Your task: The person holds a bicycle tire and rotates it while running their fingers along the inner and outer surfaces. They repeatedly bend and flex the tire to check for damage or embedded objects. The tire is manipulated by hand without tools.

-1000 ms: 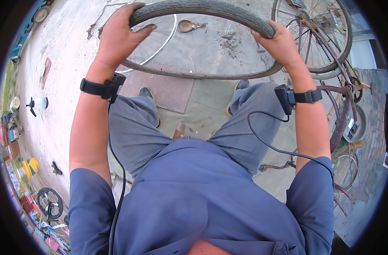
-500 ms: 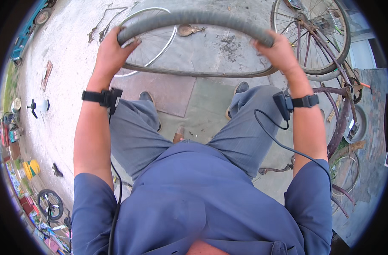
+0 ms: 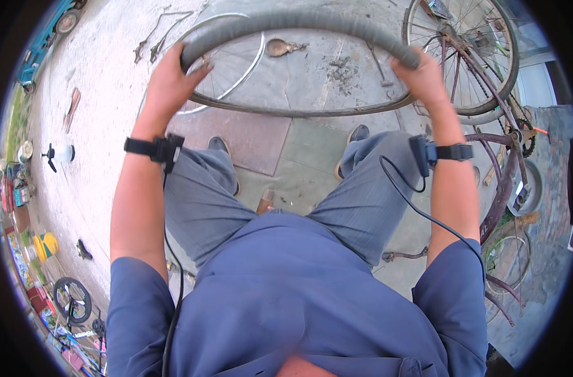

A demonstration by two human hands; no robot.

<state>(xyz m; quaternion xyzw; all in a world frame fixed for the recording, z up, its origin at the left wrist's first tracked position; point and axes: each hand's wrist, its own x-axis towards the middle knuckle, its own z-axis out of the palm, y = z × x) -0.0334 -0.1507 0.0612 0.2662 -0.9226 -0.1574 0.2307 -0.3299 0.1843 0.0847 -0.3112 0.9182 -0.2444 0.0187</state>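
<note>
A grey bicycle tyre [image 3: 299, 21], apparently without a rim, is held up in front of me as a wide flattened loop. My left hand [image 3: 171, 81] grips its left end with the fingers wrapped round it and the thumb sticking out inside the loop. At the right end my right hand [image 3: 424, 78] is closed round the tyre, its fingers slightly blurred. The upper arc is smeared by motion, while the thinner lower arc [image 3: 299, 114] hangs above the ground. Behind the loop lies a spoked wheel with a silver rim [image 3: 257, 60], partly covered by the tyre.
An upended bicycle with its rear wheel [image 3: 515, 53] stands at the right, near a metal basin [image 3: 537, 182]. Brown and green sheets [image 3: 252, 141] lie under my feet. A white spray bottle [image 3: 64, 153], a yellow bucket [image 3: 46, 247] and a small black wheel [image 3: 73, 300] are at the left.
Both hands and the tyre have shifted a little to the right. The grip of each hand stays the same. More of a metal rod on the ground shows through the loop.
</note>
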